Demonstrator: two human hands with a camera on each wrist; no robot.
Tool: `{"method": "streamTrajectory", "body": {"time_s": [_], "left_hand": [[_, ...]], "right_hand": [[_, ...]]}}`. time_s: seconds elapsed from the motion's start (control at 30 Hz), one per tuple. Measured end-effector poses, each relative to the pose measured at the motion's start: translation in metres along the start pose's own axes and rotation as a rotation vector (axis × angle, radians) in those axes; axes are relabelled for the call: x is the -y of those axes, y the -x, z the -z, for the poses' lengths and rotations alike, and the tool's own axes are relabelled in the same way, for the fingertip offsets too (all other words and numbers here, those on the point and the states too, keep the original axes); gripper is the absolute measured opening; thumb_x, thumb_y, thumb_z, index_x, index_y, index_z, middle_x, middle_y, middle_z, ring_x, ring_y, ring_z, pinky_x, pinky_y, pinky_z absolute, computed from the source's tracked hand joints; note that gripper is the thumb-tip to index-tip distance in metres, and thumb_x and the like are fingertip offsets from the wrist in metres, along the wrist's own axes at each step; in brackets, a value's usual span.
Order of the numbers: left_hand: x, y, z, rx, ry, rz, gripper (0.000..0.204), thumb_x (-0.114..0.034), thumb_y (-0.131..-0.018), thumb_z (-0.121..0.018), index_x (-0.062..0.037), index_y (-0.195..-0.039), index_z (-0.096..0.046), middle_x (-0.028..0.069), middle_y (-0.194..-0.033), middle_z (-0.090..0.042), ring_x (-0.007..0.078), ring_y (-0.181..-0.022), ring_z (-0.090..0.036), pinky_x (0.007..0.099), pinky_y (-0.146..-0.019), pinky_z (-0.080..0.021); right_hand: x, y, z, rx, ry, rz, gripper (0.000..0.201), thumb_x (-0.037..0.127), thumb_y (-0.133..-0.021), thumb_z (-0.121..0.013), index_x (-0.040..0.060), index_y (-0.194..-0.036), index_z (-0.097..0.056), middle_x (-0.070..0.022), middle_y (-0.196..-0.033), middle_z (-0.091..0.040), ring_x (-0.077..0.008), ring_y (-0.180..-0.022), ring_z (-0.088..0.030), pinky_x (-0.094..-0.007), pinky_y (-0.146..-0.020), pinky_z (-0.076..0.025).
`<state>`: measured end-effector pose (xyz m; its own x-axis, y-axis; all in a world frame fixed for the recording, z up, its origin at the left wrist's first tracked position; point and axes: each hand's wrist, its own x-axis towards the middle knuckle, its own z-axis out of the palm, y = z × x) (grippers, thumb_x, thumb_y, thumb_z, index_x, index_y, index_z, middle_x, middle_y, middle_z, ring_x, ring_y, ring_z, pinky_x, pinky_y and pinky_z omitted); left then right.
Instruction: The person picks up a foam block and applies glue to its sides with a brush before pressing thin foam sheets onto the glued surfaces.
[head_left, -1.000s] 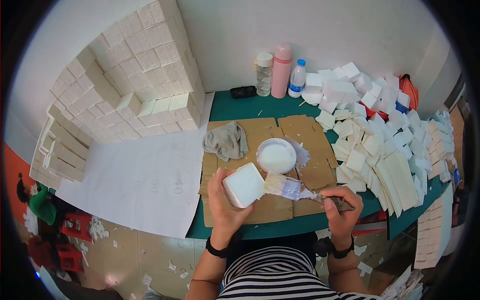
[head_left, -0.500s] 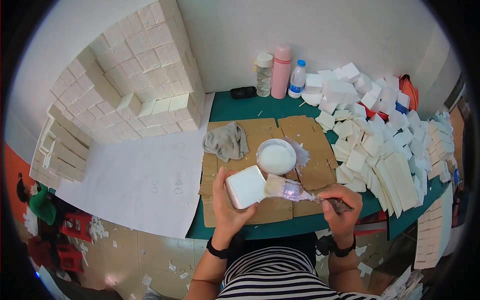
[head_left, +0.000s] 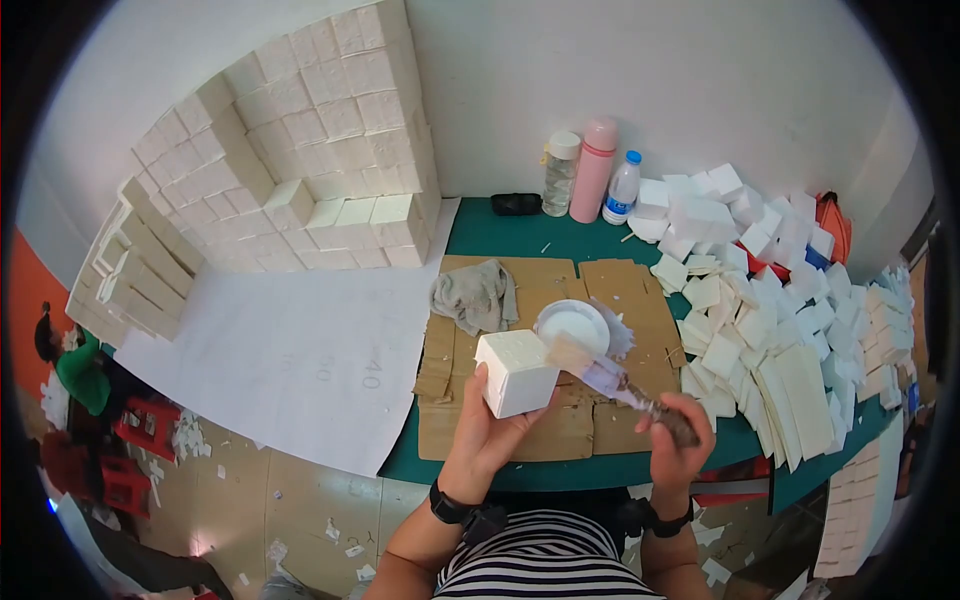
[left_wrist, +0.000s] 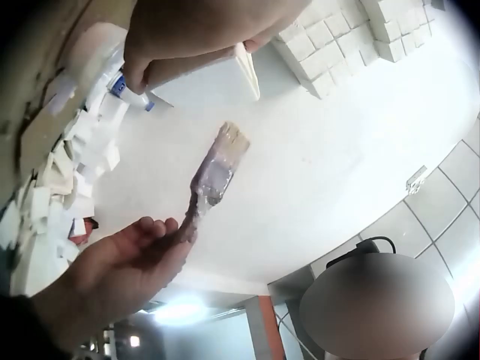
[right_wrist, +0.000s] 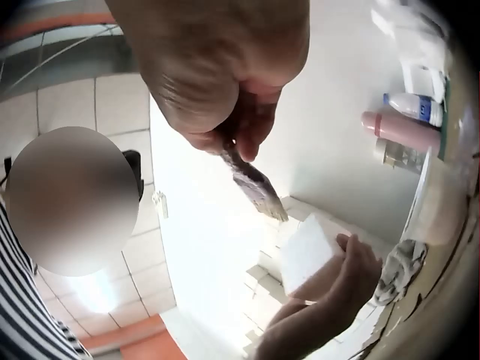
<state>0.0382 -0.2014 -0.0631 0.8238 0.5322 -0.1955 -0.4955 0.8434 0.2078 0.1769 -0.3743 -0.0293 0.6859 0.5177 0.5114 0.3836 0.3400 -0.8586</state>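
In the head view my left hand (head_left: 490,430) grips a white box (head_left: 518,378) from below and the side, above the cardboard (head_left: 450,425). My right hand (head_left: 680,440) pinches the handle of a glue-coated brush (head_left: 610,380), whose bristles lie beside the box's upper right edge. Just behind the brush sits a round bowl of white paste (head_left: 575,322). The left wrist view shows the brush (left_wrist: 217,169) upright in the right hand (left_wrist: 120,262). In the right wrist view the bristles stand apart from the box (right_wrist: 311,255).
A grey cloth (head_left: 475,295) lies on the cardboard's back left. Stacked white boxes (head_left: 350,120) rise at the left on a white sheet (head_left: 300,350). A pink flask (head_left: 594,170) stands between two bottles at the back. Loose white pieces (head_left: 740,310) are heaped at the right.
The head view has shifted. My left hand has turned the box, so that a side face shows. The brush now slants more, with its bristles higher by the box and bowl.
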Motion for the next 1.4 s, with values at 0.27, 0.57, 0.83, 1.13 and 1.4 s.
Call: {"method": "streamTrajectory", "body": {"time_s": [0.27, 0.57, 0.83, 1.13, 1.4], "left_hand": [[0.007, -0.01, 0.005, 0.048, 0.057, 0.008, 0.057, -0.047, -0.097, -0.044, -0.0097, -0.14, -0.039, 0.0111, -0.141, -0.045, 0.0307, -0.127, -0.045, 0.0493, -0.107, -0.036], [0.011, -0.006, 0.001, 0.004, 0.04, -0.031, 0.06, -0.048, -0.095, -0.048, -0.0098, -0.14, -0.038, 0.0114, -0.139, -0.047, 0.0309, -0.128, -0.044, 0.0485, -0.109, -0.034], [0.002, -0.002, 0.01, -0.016, 0.041, -0.037, 0.059, -0.047, -0.098, -0.041, -0.011, -0.143, -0.031, 0.0125, -0.141, -0.043, 0.0311, -0.13, -0.043, 0.051, -0.107, -0.037], [0.004, 0.004, 0.003, 0.014, -0.069, 0.069, 0.061, -0.05, -0.097, -0.04, -0.0113, -0.144, -0.03, 0.0144, -0.142, -0.041, 0.0349, -0.129, -0.043, 0.0528, -0.106, -0.038], [0.001, 0.002, 0.006, 0.012, -0.015, 0.077, 0.062, -0.051, -0.098, -0.038, -0.0111, -0.144, -0.03, 0.0158, -0.142, -0.041, 0.0354, -0.128, -0.044, 0.0536, -0.105, -0.038]], "right_hand": [[0.007, -0.015, -0.004, 0.511, 0.513, 0.679, 0.022, -0.001, -0.075, -0.07, 0.0, -0.096, -0.064, -0.0133, -0.083, -0.063, -0.0221, -0.075, -0.065, -0.0308, -0.062, -0.052], [-0.007, 0.01, -0.014, 0.227, -0.14, -0.119, 0.019, -0.002, -0.076, -0.065, -0.0004, -0.095, -0.067, -0.0083, -0.083, -0.066, -0.0131, -0.064, -0.061, -0.0239, -0.059, -0.048], [0.0, -0.002, 0.003, 0.315, 0.117, -0.302, 0.012, 0.001, -0.076, -0.064, -0.0021, -0.086, -0.068, -0.006, -0.071, -0.065, -0.0101, -0.058, -0.059, -0.0217, -0.056, -0.046], [0.001, -0.025, 0.005, 0.294, -0.005, -0.059, 0.012, 0.004, -0.074, -0.066, -0.002, -0.084, -0.069, -0.004, -0.071, -0.065, -0.0073, -0.061, -0.057, -0.0203, -0.055, -0.041], [0.003, -0.03, 0.013, 0.255, 0.119, -0.259, 0.013, 0.004, -0.071, -0.068, -0.0011, -0.083, -0.07, -0.0043, -0.069, -0.063, -0.0089, -0.058, -0.055, -0.0216, -0.053, -0.04]]}}
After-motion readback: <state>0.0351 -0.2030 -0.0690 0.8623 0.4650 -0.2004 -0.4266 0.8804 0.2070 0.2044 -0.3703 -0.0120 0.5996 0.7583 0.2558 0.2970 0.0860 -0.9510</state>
